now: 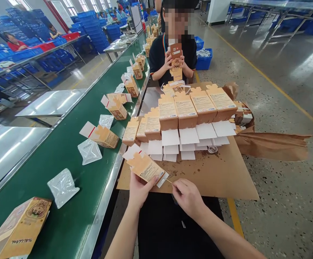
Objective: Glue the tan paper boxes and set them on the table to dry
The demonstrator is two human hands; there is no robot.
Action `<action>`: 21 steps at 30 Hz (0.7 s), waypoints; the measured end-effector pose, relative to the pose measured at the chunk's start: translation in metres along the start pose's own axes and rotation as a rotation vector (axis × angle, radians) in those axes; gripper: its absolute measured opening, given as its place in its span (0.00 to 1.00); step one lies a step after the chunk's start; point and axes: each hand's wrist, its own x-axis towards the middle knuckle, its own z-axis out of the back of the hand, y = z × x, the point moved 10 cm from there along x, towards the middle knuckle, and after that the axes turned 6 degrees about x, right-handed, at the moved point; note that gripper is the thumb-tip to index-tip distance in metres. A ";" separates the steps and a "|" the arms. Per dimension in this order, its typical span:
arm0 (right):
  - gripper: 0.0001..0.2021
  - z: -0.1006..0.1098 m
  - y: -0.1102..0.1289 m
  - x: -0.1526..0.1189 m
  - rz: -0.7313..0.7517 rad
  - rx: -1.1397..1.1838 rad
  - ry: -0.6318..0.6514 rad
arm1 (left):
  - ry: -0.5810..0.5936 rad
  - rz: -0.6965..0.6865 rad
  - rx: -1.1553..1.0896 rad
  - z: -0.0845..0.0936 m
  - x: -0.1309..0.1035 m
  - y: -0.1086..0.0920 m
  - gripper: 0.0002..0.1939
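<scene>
My left hand is closed round a small tan cardboard box printed with dark text and a barcode. The box is tilted, its white top flap standing open at the upper left and a small white flap sticking out at its lower right end. Close to that lower flap, my right hand pinches a thin pale stick, whose far tip meets or nearly meets the flap. Beyond my hands, several similar boxes lie in stacked rows on a brown cardboard sheet, white flaps hanging toward me.
On the left runs a green conveyor belt carrying open boxes and silver pouches. A small clear dish sits by the stacked boxes. Across the table a co-worker holds another box. Brown paper juts out on the right.
</scene>
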 end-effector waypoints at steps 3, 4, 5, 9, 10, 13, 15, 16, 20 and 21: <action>0.17 0.026 -0.007 -0.002 -0.039 0.012 -0.074 | -0.017 -0.090 0.087 -0.001 -0.009 -0.003 0.49; 0.17 0.034 -0.009 -0.003 -0.059 0.013 -0.098 | -0.023 -0.121 0.132 -0.001 -0.012 -0.004 0.48; 0.17 0.042 -0.012 -0.005 -0.080 0.015 -0.119 | -0.032 -0.147 0.183 -0.001 -0.016 -0.004 0.48; 0.15 0.064 -0.013 -0.015 -0.104 0.030 -0.184 | -0.087 -0.157 0.364 0.000 -0.028 -0.004 0.46; 0.15 0.066 -0.011 -0.017 -0.098 0.028 -0.188 | -0.092 -0.143 0.390 0.000 -0.030 -0.004 0.45; 0.16 0.068 -0.007 -0.022 -0.093 0.038 -0.180 | -0.079 -0.131 0.434 -0.001 -0.030 -0.009 0.43; 0.16 0.067 -0.008 -0.024 -0.112 0.057 -0.175 | -0.089 -0.147 0.471 0.001 -0.027 -0.017 0.41; 0.16 0.067 -0.009 -0.024 -0.115 0.064 -0.177 | -0.110 -0.155 0.490 0.003 -0.024 -0.020 0.41; 0.15 0.070 -0.011 -0.023 -0.085 0.058 -0.205 | -0.166 -0.169 0.508 0.008 -0.015 -0.029 0.42; 0.15 0.072 -0.011 -0.023 -0.071 0.054 -0.215 | -0.165 -0.169 0.501 0.007 -0.013 -0.030 0.42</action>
